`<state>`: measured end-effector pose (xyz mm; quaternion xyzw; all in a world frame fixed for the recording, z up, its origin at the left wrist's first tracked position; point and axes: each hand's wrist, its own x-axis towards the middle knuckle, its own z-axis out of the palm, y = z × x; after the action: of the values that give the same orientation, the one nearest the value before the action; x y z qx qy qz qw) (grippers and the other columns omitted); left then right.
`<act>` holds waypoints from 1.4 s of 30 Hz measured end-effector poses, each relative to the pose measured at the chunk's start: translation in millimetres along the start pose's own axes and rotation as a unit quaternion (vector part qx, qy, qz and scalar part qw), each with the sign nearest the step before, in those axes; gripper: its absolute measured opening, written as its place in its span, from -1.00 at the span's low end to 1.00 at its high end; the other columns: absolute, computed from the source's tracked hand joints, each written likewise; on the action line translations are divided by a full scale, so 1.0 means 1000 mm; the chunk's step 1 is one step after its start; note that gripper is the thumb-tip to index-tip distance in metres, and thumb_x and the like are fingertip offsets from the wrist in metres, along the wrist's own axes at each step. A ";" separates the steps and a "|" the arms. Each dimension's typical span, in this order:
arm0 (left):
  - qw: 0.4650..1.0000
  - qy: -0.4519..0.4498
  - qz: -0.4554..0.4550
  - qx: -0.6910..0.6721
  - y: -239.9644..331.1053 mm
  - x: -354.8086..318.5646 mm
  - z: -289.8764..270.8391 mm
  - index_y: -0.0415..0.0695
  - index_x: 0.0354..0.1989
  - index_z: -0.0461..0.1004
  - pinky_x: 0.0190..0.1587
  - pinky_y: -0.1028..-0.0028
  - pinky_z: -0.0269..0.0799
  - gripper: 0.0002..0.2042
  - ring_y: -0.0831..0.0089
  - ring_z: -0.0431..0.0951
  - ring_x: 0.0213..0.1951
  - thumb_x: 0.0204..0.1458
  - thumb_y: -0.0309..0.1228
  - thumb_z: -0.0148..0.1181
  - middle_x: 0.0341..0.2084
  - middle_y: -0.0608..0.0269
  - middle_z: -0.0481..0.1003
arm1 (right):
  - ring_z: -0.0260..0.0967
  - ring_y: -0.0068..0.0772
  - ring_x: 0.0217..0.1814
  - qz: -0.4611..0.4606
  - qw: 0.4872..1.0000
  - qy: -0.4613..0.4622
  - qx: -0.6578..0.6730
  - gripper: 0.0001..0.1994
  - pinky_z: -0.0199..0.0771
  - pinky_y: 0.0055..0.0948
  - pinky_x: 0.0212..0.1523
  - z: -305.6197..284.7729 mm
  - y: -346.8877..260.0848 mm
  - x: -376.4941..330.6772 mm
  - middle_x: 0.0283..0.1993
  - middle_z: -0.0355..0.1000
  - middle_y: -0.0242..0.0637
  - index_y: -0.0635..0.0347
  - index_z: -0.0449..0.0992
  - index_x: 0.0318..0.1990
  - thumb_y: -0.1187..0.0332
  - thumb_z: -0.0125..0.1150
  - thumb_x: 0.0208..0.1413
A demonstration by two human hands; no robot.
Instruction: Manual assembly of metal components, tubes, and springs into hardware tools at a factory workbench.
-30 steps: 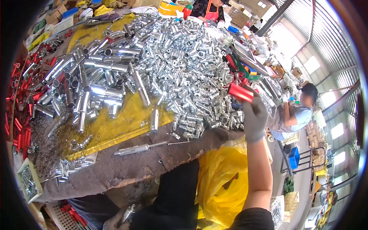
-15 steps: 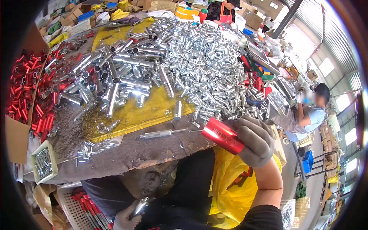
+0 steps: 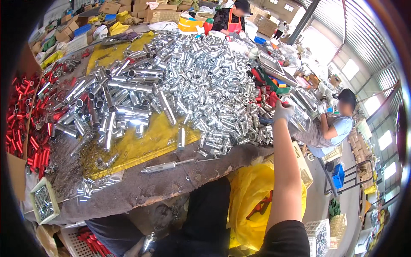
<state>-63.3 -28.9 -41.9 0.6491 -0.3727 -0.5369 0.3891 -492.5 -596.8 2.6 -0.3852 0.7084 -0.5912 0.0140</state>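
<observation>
My right arm reaches out to the right edge of the work table. The gloved right hand [image 3: 282, 112] is closed at a cluster of red metal tubes, with a red tube [image 3: 273, 99] at its fingertips; the palm side is hidden. Low over my lap, my left hand [image 3: 136, 249] grips a shiny silver cylinder [image 3: 150, 242], partly cut off by the lower edge. A thin silver rod tool [image 3: 165, 167] lies near the table's front edge, and a single silver tube [image 3: 181, 138] stands behind it.
A big heap of silver fittings [image 3: 214, 81] covers the table's middle, with longer chrome tubes [image 3: 132, 109] left of it. Red tubes fill a carton [image 3: 17, 167] at far left. A small tray [image 3: 55, 205] holds pins. A yellow bag [image 3: 244, 192] hangs beside my lap. Two co-workers sit beyond.
My right hand has swung away from in front of me to the table's right side, where it carried the red tube. My left hand has sunk slightly lower. The view has shifted.
</observation>
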 end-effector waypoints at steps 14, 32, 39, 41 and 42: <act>0.996 -0.074 -0.030 -0.031 0.018 0.015 0.006 -0.13 0.29 0.19 -0.43 0.67 0.33 -0.48 0.68 0.34 -0.51 0.10 -0.58 0.03 -0.40 0.39 0.46 | 0.28 -0.09 0.16 -0.344 0.916 -0.162 -0.131 -0.59 0.32 -0.25 0.12 -0.052 -0.032 -0.076 0.17 0.29 -0.13 0.25 0.42 -0.04 0.30 0.26 -0.06; 0.998 -0.012 -0.045 -0.047 0.010 0.012 0.013 -0.10 0.30 0.18 -0.41 0.65 0.36 -0.47 0.70 0.37 -0.49 0.11 -0.47 0.09 -0.34 0.40 0.50 | 0.32 -0.24 0.15 -0.144 0.912 -0.301 -0.240 -0.69 0.27 -0.37 0.16 0.020 -0.036 0.044 0.04 0.44 -0.19 0.00 0.60 -0.16 0.09 0.21 -0.01; 0.999 -0.033 0.009 0.042 0.024 0.021 0.018 -0.10 0.31 0.16 -0.45 0.67 0.32 -0.45 0.71 0.35 -0.51 0.10 -0.51 0.06 -0.34 0.40 0.49 | 0.16 -0.19 0.28 -0.182 0.863 -0.250 -0.399 -0.59 0.14 -0.28 0.28 0.012 -0.038 0.010 0.14 0.37 -0.23 -0.16 0.59 -0.09 -0.06 0.15 -0.07; 0.997 -0.041 -0.004 -0.058 0.010 0.023 0.019 -0.09 0.31 0.16 -0.45 0.68 0.31 -0.45 0.71 0.34 -0.51 0.09 -0.54 0.05 -0.36 0.41 0.48 | 0.23 -0.14 0.22 -0.195 0.901 -0.194 -0.336 -0.67 0.24 -0.21 0.20 0.008 -0.024 0.024 0.11 0.38 -0.19 -0.11 0.59 -0.12 0.06 0.21 -0.05; 0.997 -0.040 -0.006 -0.061 0.010 0.022 0.018 -0.09 0.31 0.16 -0.45 0.68 0.31 -0.45 0.71 0.34 -0.51 0.09 -0.54 0.05 -0.36 0.41 0.48 | 0.30 -0.08 0.11 -0.205 0.926 -0.162 -0.272 -0.71 0.31 -0.20 0.09 0.004 -0.022 0.025 0.05 0.41 -0.15 -0.05 0.59 -0.16 0.13 0.22 -0.04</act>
<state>-78.5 -54.6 -44.2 0.6044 -0.3507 -0.5867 0.4092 -496.9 -614.5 31.0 -0.6018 0.7355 -0.2955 -0.0979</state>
